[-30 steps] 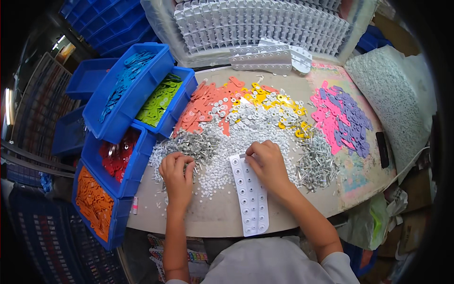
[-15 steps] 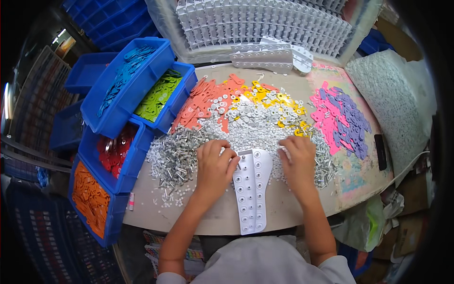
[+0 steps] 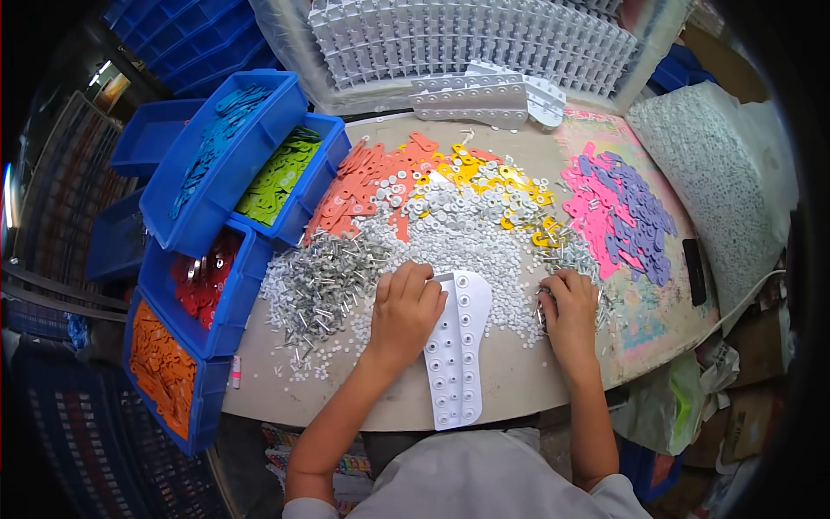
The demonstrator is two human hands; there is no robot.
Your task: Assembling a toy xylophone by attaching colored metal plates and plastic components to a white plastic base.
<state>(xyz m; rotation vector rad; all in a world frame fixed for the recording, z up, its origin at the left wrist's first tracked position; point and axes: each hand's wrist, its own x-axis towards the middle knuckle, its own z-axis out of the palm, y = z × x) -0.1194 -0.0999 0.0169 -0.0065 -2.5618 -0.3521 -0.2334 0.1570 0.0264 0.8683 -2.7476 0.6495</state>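
Observation:
A long white plastic plate (image 3: 469, 346) with rows of round sockets lies lengthwise before me, its narrow end at the table's near edge. My left hand (image 3: 405, 313) is closed over the plate's far left corner, its fingertips bunched together. Whatever they hold is hidden. Right of the plate, my right hand (image 3: 572, 316) has its fingers curled at the edge of a pile of metal pins (image 3: 575, 256); what they pinch is too small to make out. Small white caps (image 3: 467, 251) are heaped beyond the plate, and more metal pins (image 3: 324, 277) lie to the left.
Blue bins (image 3: 233, 303) with coloured pieces stand at the left. Coral strips (image 3: 354, 195), yellow pieces (image 3: 480, 173), pink pieces (image 3: 596, 212) and purple pieces (image 3: 644, 225) lie on the table. Similar white plates (image 3: 471, 99) rest at the back; a stuffed white sack (image 3: 713, 164) leans at the right.
My right hand has moved right, away from the plate, to the pins, and its fingers have curled. My left hand has shifted slightly right over the plate's corner. The view has shifted slightly.

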